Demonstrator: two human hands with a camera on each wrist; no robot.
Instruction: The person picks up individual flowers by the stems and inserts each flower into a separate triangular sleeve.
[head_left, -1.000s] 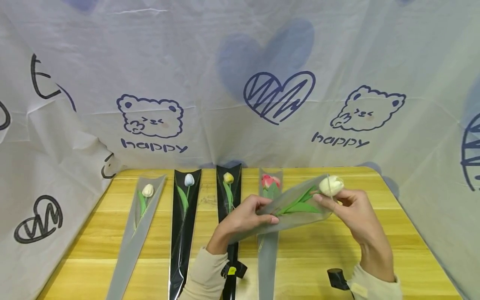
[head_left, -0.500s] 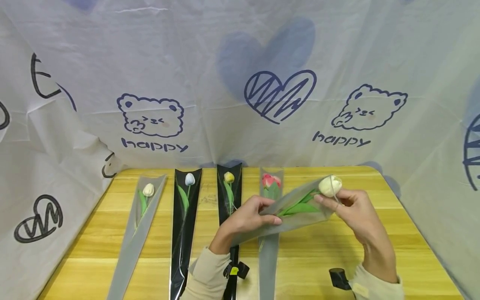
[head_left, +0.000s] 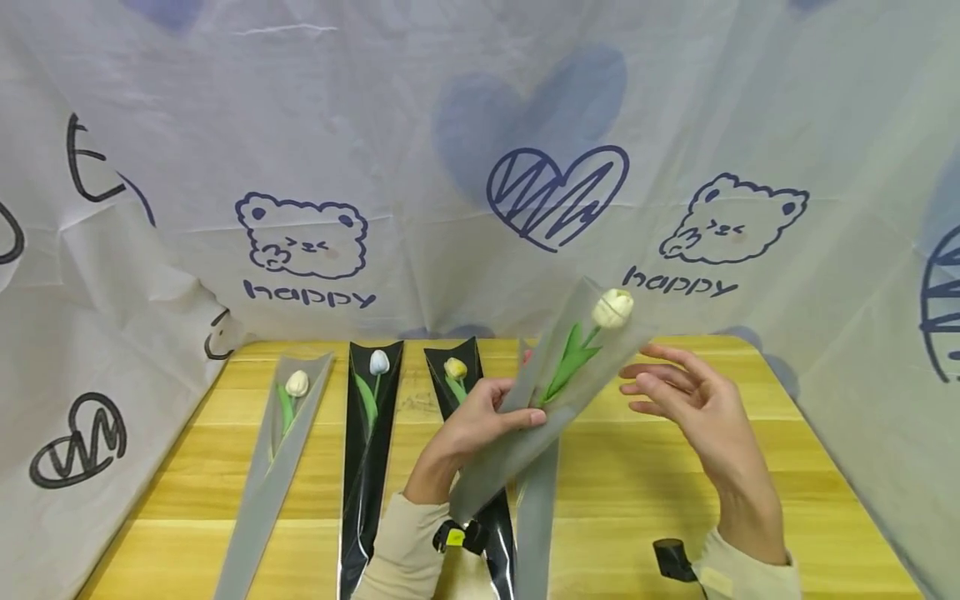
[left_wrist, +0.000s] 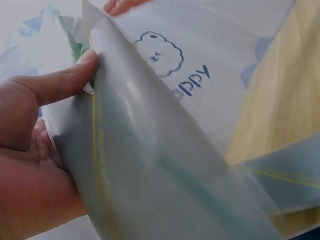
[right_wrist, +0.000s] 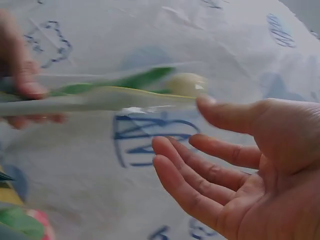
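My left hand (head_left: 480,421) pinches a grey translucent flower sleeve (head_left: 495,467) between thumb and fingers, holding it above the table at a slant. Inside it is a white tulip (head_left: 613,308) with green leaves (head_left: 572,367), its bloom near the sleeve's wide upper end. In the left wrist view the thumb (left_wrist: 65,80) presses on the sleeve's front by its yellow edge line. My right hand (head_left: 697,408) is off to the right of the sleeve with fingers spread and nothing in them. In the right wrist view its thumb tip appears close to the bloom (right_wrist: 186,85); contact is unclear.
On the wooden table (head_left: 675,500) lie a grey sleeve with a white tulip (head_left: 297,383), a black sleeve with a pale blue tulip (head_left: 378,362), a black one with a yellow tulip (head_left: 455,368), and a grey sleeve (head_left: 536,517) partly covered. A printed cloth (head_left: 420,125) hangs behind.
The held sleeve has swung more upright and its bloom moved up and left. My right hand has let go of the bloom end. The yellow tulip's black sleeve has turned slightly on the table.
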